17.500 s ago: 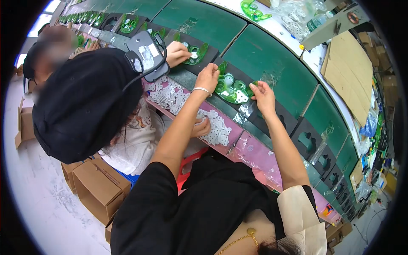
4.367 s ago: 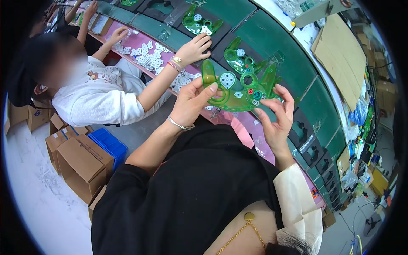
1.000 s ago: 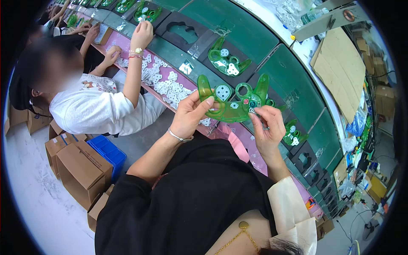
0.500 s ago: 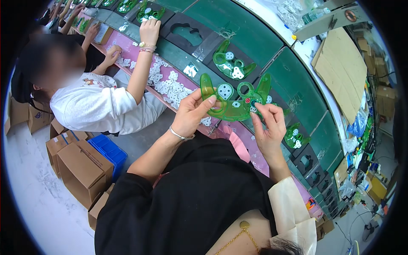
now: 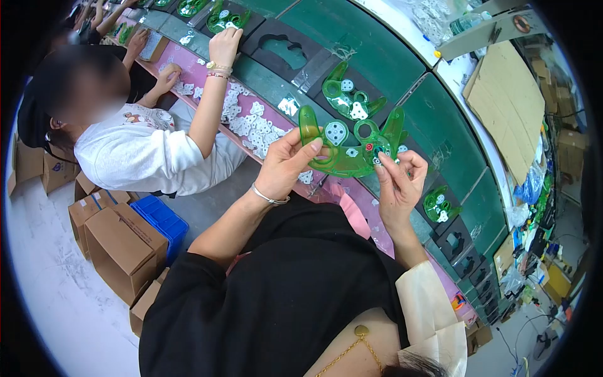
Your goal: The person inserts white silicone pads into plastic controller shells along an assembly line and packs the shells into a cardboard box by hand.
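A translucent green controller shell (image 5: 345, 160) is held up in front of me, with a white round pad at its left and small red and dark buttons at its right. My left hand (image 5: 284, 164) grips the shell's left side between thumb and fingers. The thumb and index finger of my right hand (image 5: 399, 185) are pinched together at the small buttons; whether a loose part is between them is hidden. Behind it, another green shell (image 5: 347, 100) with white pads lies in a dark foam holder.
A co-worker (image 5: 144, 147) sits at the left, one hand on a shell further along the line. White rubber pads (image 5: 257, 129) are scattered on the pink ledge. Cardboard boxes (image 5: 119, 242) and a blue crate (image 5: 161, 220) stand on the floor. An unoccupied foam holder (image 5: 282, 50) lies beyond.
Compared with the earliest frame, the shell is now lifted off the line in my hands. Over the last second the foam holders have shifted slightly rightward, and my right fingers have stayed at the buttons.
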### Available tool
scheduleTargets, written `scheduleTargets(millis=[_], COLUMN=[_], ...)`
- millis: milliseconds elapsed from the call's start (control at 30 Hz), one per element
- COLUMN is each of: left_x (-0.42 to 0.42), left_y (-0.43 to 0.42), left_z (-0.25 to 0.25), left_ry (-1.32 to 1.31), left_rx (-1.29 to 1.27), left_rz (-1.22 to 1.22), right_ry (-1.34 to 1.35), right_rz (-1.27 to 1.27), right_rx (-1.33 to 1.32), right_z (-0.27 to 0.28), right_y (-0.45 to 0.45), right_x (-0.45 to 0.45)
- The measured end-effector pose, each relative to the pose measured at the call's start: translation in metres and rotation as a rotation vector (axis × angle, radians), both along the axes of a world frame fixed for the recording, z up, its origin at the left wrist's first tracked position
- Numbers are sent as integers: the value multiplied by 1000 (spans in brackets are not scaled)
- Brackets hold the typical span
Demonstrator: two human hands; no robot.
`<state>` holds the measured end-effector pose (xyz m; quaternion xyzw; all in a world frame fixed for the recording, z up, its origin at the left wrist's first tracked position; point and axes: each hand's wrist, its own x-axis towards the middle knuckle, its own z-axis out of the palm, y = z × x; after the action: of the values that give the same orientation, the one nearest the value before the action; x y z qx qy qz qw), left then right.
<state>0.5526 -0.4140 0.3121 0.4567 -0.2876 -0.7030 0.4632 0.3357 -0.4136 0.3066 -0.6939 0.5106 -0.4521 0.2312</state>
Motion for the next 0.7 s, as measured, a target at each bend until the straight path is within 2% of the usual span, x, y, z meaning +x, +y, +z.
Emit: scheduleTargets(millis=[200, 400, 700], left_x=[-6, -6, 1], left_y=[0, -3, -69], left_z=[4, -1, -21], left_ry=[70, 82, 38], left_rx=[-37, -17, -9], left_rz=[50, 29, 123], right_ry=[-8, -58, -207], right_rz=[2, -7, -90], right_rx=[25, -78, 113], right_z=[3, -1, -9], right_y=[3, 3, -3], right_x=[-1, -8, -22])
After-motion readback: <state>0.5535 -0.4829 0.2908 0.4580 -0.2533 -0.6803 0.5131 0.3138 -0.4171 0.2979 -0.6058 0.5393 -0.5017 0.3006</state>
